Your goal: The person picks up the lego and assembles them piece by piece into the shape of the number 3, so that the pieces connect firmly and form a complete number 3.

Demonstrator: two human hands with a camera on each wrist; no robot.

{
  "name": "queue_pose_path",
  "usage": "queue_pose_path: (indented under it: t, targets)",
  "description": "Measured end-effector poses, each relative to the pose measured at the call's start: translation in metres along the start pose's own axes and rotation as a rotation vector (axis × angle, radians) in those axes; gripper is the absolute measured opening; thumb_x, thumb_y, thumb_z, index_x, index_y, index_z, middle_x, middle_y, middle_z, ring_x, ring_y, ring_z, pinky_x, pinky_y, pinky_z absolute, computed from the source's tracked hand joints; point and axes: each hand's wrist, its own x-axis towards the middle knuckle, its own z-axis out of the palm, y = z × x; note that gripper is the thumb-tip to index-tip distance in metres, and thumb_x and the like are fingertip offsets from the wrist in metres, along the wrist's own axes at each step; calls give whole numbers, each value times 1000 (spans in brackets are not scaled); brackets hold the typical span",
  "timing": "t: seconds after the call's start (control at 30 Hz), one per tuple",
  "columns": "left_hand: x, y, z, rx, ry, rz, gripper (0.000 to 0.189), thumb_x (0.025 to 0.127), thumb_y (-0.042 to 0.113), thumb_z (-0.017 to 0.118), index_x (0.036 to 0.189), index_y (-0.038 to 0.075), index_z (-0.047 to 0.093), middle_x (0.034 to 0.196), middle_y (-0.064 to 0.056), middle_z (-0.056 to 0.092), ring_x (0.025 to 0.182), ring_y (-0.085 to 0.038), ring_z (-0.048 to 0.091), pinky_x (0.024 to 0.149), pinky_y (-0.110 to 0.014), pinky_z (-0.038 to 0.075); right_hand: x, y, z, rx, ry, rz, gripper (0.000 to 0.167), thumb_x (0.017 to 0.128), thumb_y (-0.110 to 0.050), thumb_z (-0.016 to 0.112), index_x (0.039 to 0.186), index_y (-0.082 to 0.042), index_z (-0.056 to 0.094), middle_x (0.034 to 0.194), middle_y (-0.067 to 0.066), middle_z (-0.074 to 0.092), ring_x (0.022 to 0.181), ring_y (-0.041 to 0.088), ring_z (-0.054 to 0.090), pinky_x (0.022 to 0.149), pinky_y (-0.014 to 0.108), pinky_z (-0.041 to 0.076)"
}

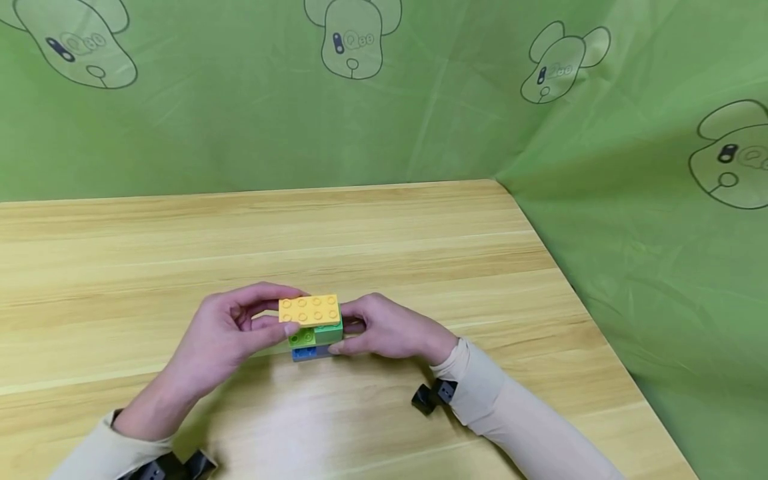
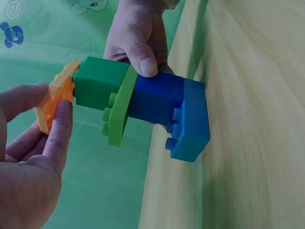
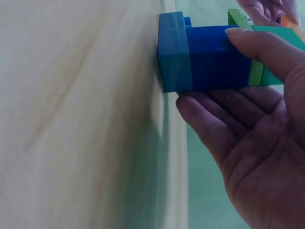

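Note:
A stack of toy building bricks stands on the table between both hands. Its lowest piece is a blue brick (image 2: 196, 121), with a dark blue brick (image 2: 155, 98) over one part of it. Above come a thin light green brick (image 2: 119, 112) and a green brick (image 2: 100, 81). My left hand (image 1: 219, 337) pinches a thin yellow brick (image 1: 309, 310), orange-looking in the left wrist view, at the green brick's top; whether it is fully seated I cannot tell. My right hand (image 1: 390, 325) holds the stack from the right, its thumb on the dark blue brick.
The wooden table (image 1: 420, 233) has its right edge running diagonally toward the front. Green cloth (image 1: 240, 133) with printed cartoon heads hangs behind and on the right. Black devices (image 1: 435, 395) sit at both sleeve cuffs.

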Motion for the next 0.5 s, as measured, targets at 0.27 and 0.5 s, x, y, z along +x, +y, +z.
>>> queue_pose_path:
  t: [0.27, 0.5]
  targets:
    - [1, 0, 2, 12, -6, -29, 37, 82, 1, 78, 117, -1, 67, 110, -18, 66, 90, -29, 70, 74, -31, 58, 0, -1, 1, 11, 6, -1, 39, 88, -8, 75, 124, 0, 63, 113, 0, 68, 103, 7, 65, 90, 26, 52]
    - [1, 0, 2, 36, -21, -8, 35, 83, 1, 78, 117, 0, 68, 117, -14, 65, 91, -27, 70, 77, -33, 58, 0, -2, 1, 7, 14, 21, 39, 88, -9, 75, 123, 1, 63, 112, 0, 68, 102, 7, 65, 89, 26, 52]
